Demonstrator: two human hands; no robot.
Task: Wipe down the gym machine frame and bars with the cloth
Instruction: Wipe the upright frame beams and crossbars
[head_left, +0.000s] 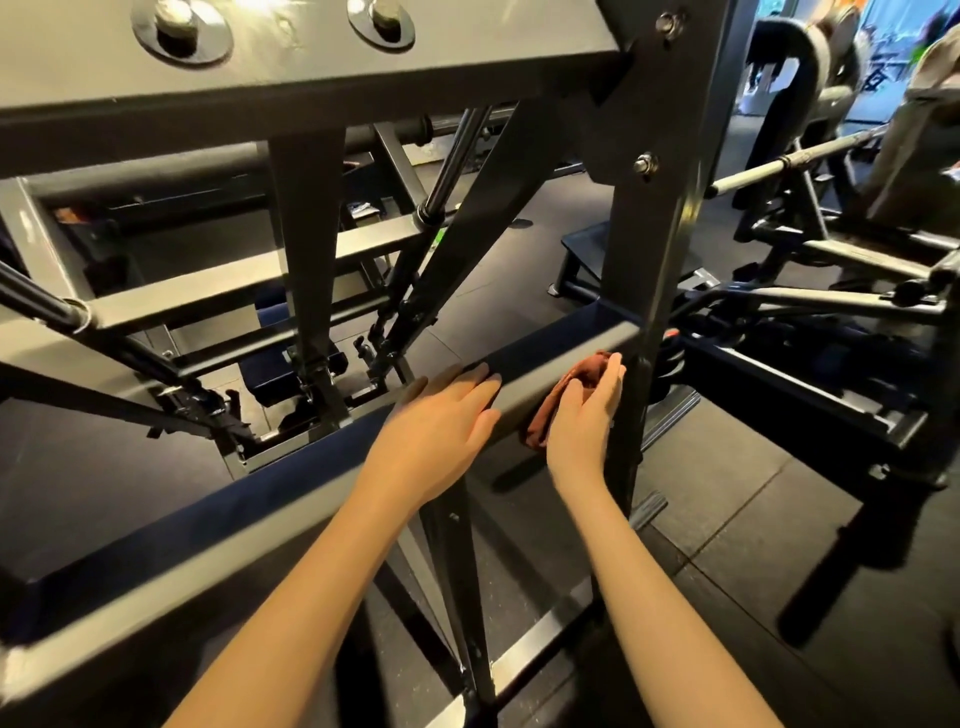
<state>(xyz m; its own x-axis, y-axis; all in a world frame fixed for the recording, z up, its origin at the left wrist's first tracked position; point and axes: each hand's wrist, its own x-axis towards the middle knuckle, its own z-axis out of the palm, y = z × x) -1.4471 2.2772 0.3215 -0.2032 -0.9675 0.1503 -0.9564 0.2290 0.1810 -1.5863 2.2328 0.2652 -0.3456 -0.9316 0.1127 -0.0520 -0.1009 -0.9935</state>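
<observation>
Crossbar (260, 525) wipe at upright (649, 249) junction.
My right grip (584, 415) clutches the rust cloth (543, 415) against its side; left grip (441, 415) lies flat on top, released. Risk, I judge: bunched cloth skips the corner.

The left hand (441, 415) lay flat, fingers straight, on top of the grey horizontal bar (561, 345), while the right hand (587, 421) held a rust-brown cloth (589, 370) against the bar's near side, just beside the dark upright post (649, 249).

Left hand (441, 410), right hand (587, 415) bare; forearms (649, 597) bare to frame edge — fingers (478, 376) slim.
</observation>
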